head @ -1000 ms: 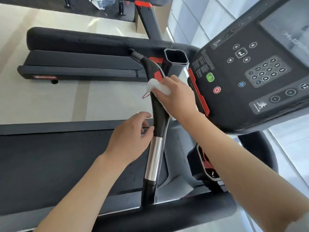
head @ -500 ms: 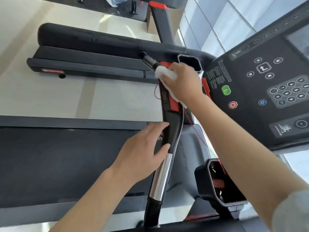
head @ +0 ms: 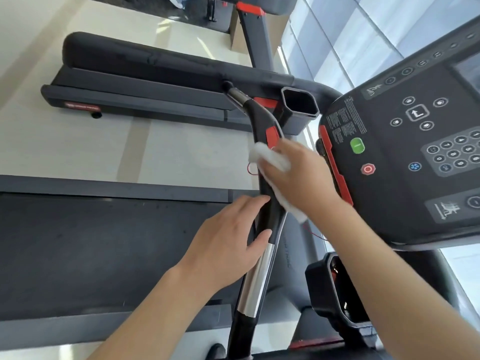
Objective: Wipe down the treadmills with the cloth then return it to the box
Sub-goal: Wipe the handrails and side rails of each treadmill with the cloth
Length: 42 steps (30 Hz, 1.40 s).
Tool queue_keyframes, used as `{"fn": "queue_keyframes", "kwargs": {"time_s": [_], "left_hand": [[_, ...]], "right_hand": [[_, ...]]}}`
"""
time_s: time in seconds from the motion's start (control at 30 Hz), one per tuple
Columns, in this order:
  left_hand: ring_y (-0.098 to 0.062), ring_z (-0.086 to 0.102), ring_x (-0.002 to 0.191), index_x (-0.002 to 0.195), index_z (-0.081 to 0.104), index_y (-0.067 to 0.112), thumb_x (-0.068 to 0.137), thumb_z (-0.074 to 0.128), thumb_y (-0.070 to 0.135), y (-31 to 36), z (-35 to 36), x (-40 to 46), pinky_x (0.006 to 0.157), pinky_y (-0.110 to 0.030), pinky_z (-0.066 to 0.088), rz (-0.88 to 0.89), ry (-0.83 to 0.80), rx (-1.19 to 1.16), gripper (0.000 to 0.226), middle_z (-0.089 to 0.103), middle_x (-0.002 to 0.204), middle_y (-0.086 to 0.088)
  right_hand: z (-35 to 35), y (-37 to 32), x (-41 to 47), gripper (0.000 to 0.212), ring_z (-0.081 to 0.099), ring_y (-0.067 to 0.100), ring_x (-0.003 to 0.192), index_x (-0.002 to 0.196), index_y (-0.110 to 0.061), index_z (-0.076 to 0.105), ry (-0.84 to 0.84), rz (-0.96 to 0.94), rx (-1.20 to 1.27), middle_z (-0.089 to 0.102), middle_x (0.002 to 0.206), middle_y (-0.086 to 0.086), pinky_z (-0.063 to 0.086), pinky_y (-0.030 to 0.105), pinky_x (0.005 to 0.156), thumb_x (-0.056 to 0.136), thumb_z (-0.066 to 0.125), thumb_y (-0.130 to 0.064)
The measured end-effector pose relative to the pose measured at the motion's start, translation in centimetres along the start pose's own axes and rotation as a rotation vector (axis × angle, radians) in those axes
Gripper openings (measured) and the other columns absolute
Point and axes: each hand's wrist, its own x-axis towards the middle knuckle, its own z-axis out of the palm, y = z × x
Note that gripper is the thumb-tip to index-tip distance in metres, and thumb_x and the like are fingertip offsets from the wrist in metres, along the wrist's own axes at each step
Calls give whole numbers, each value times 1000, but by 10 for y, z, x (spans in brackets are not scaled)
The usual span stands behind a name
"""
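My right hand (head: 301,175) grips a white cloth (head: 262,154) and presses it round the black handlebar (head: 270,211) of the treadmill, just below the bar's red patch. My left hand (head: 228,245) holds the same bar lower down, where the black part meets the silver section (head: 255,281), thumb and fingers on either side of it. The treadmill's console (head: 405,152) with its green and red buttons stands to the right. The box is not in view.
The running belt (head: 104,253) lies at lower left. A second treadmill (head: 145,81) stands beyond a strip of pale floor. Two black cup holders (head: 300,106) (head: 335,289) flank the console. A thin red cord (head: 252,168) hangs by the bar. Windows run along the right.
My right hand slid the cloth up the handlebar to its top end, then back down past the red patch. My left hand stayed on the bar's lower part.
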Motion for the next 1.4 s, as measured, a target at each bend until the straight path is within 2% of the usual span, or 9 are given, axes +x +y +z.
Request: {"fn": "queue_keyframes", "kwargs": {"time_s": [0.17,0.4,0.53,0.63,0.8,0.9,1.0,1.2,1.4], "left_hand": [[-7,59,108,145,44,38,101,59,41,2,2,2,81,-31,54,-3,16,-11,47,54,125,20],[-6,59,104,146,49,33,100,63,38,1,2,2,86,-38,56,-33,9,-47,48,57,127,20],[-2,60,102,146,50,31,100,65,37,4,-1,0,89,-36,58,-47,4,-75,48,59,129,19],[0,60,100,140,53,33,98,68,37,7,-2,-6,86,-30,56,-72,-8,-108,44,62,124,21],[-3,59,107,132,54,32,97,67,41,9,-8,-44,85,-24,47,-123,-169,1,39,56,111,23],[-4,58,119,141,50,36,100,63,46,6,-13,-74,93,-27,50,-109,-238,43,45,58,129,22],[-1,55,126,146,49,39,101,60,45,5,-16,-101,103,-30,49,-76,-254,26,46,57,139,24],[0,56,118,138,57,37,105,53,41,2,-14,-152,94,-27,50,-37,-278,18,33,61,127,24],[-7,61,104,125,63,31,106,47,43,-8,-21,-179,88,-33,53,9,-262,85,27,66,116,18]], "right_hand": [[5,1,-58,25,54,16,67,93,-18,58,100,6,140,55,85,-7,47,36,58,98,71,-39],[16,5,-1,26,51,14,72,98,-19,61,209,62,91,54,89,-11,36,31,64,98,66,-44],[18,3,-24,28,56,19,70,102,-18,63,289,47,89,58,92,-3,50,38,61,100,64,-46],[25,-3,-74,27,57,23,68,102,-14,60,314,28,115,56,94,-1,50,39,56,99,68,-40],[32,-23,-163,29,58,26,69,110,-19,52,172,-94,82,55,99,2,53,38,50,90,69,-33],[26,-25,-174,29,58,23,69,108,-15,60,123,-124,8,55,94,2,53,40,49,92,66,-38],[20,-29,-147,26,57,26,66,101,-11,65,119,-135,-75,55,91,3,47,34,49,89,79,-29],[27,-49,-78,19,58,32,73,93,-11,70,94,-95,-301,55,88,5,39,32,54,87,77,-27],[39,-72,-162,23,61,29,71,83,-13,71,-84,-127,-325,54,83,3,33,29,51,74,86,-27]]}}
